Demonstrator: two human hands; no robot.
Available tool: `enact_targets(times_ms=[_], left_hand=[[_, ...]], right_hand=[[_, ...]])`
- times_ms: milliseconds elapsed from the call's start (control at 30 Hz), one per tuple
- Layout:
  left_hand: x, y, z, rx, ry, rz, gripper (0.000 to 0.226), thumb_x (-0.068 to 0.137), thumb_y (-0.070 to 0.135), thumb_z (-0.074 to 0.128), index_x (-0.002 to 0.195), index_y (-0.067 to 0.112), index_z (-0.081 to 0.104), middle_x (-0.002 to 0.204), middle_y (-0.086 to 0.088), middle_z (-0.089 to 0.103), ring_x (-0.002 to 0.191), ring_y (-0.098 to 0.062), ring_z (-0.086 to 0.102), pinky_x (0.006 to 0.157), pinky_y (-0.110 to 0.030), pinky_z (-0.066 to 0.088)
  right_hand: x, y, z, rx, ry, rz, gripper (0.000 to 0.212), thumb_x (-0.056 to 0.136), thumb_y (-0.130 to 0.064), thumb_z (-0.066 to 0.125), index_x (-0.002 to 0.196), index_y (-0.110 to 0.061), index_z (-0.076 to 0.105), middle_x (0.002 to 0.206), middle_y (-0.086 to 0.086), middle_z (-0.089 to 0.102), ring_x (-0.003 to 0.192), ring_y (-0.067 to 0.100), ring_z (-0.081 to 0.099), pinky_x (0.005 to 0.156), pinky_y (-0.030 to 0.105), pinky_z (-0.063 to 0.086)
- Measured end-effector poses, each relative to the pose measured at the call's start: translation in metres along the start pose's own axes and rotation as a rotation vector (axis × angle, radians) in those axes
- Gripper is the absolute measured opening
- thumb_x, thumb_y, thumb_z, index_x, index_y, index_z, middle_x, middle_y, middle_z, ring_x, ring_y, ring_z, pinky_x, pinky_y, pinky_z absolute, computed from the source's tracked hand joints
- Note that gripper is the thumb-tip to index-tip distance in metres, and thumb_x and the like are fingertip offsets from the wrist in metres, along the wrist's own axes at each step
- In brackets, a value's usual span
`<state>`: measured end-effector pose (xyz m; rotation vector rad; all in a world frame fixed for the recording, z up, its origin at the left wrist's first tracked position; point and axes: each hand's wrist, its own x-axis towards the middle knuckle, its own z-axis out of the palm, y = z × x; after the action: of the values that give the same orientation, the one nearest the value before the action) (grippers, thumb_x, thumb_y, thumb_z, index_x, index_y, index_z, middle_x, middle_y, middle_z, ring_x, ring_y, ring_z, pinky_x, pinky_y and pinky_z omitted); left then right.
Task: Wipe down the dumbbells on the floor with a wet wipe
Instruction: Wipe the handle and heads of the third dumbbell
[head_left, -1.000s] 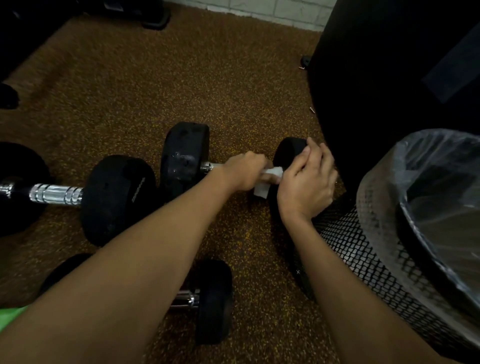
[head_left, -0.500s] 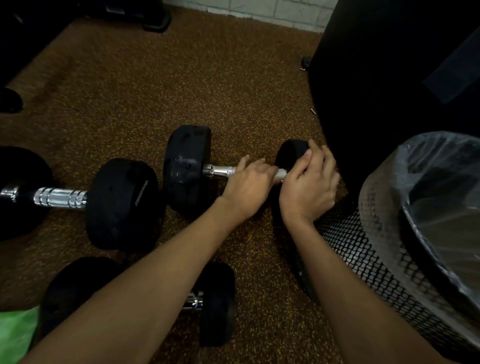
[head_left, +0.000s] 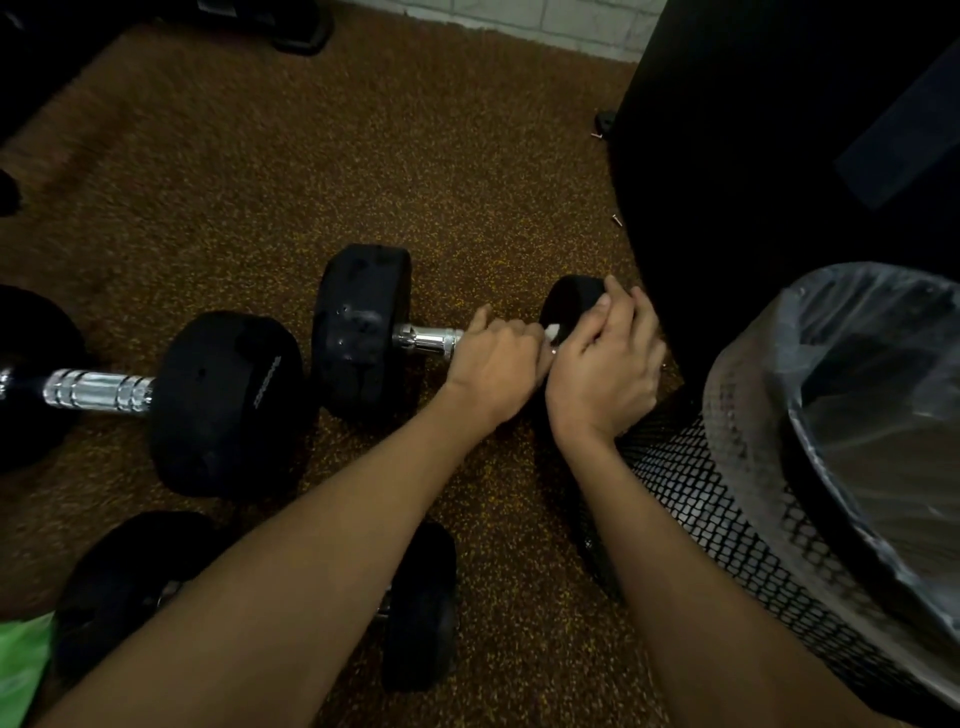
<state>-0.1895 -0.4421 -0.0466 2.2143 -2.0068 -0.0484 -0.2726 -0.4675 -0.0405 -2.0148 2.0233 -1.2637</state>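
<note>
A black dumbbell (head_left: 363, 332) with a chrome handle lies on the speckled floor at the centre. My left hand (head_left: 496, 358) is closed around the right part of that handle, with a white wet wipe (head_left: 551, 331) showing only as a small corner by the knuckles. Over the dumbbell's right head (head_left: 569, 301) rests my right hand (head_left: 608, 374), holding it. A second dumbbell (head_left: 218, 400) lies to the left, end to end with the first. A third dumbbell (head_left: 421, 603) lies nearer me, partly hidden under my left forearm.
A black mesh waste bin (head_left: 727, 519) with a clear plastic liner stands close on the right, touching my right wrist area. A tall black object (head_left: 779, 130) rises behind it. A green packet (head_left: 21, 670) shows at the lower left edge.
My left hand has slid right along the chrome handle toward the right head, and the wipe is now mostly hidden under it. The right hand has stayed on the head.
</note>
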Motion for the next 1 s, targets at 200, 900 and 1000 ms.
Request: enact_targets(times_ms=[200, 900, 1000], left_hand=[[-0.041, -0.004, 0.031, -0.101, 0.329, 0.16, 0.048, 0.081, 0.005, 0.041, 0.126, -0.004, 0.055, 0.127, -0.02, 0.058, 0.12, -0.031, 0.055, 0.106, -0.043, 0.034], [0.001, 0.029, 0.018, -2.49, 0.3, -1.267, 0.029, 0.087, 0.0, 0.023, 0.083, 0.001, 0.051, 0.08, -0.015, 0.05, 0.069, -0.023, 0.047, 0.072, -0.032, 0.041], [-0.006, 0.026, 0.02, -2.549, 0.256, -1.174, 0.032, 0.088, -0.005, 0.022, 0.096, -0.005, 0.053, 0.091, -0.021, 0.055, 0.079, -0.027, 0.053, 0.092, -0.036, 0.043]], right_hand=[[-0.002, 0.002, 0.001, 0.011, 0.033, -0.01, 0.036, 0.096, -0.033, 0.036, 0.121, -0.028, 0.063, 0.13, -0.003, 0.059, 0.103, 0.023, 0.06, 0.077, 0.037, 0.049], [-0.001, 0.001, 0.001, 0.012, 0.047, -0.011, 0.038, 0.095, -0.034, 0.036, 0.12, -0.028, 0.064, 0.129, -0.002, 0.06, 0.101, 0.025, 0.061, 0.074, 0.035, 0.048], [-0.003, 0.002, 0.002, 0.013, 0.034, -0.016, 0.039, 0.095, -0.035, 0.034, 0.121, -0.028, 0.064, 0.13, -0.002, 0.059, 0.102, 0.025, 0.06, 0.076, 0.036, 0.047]])
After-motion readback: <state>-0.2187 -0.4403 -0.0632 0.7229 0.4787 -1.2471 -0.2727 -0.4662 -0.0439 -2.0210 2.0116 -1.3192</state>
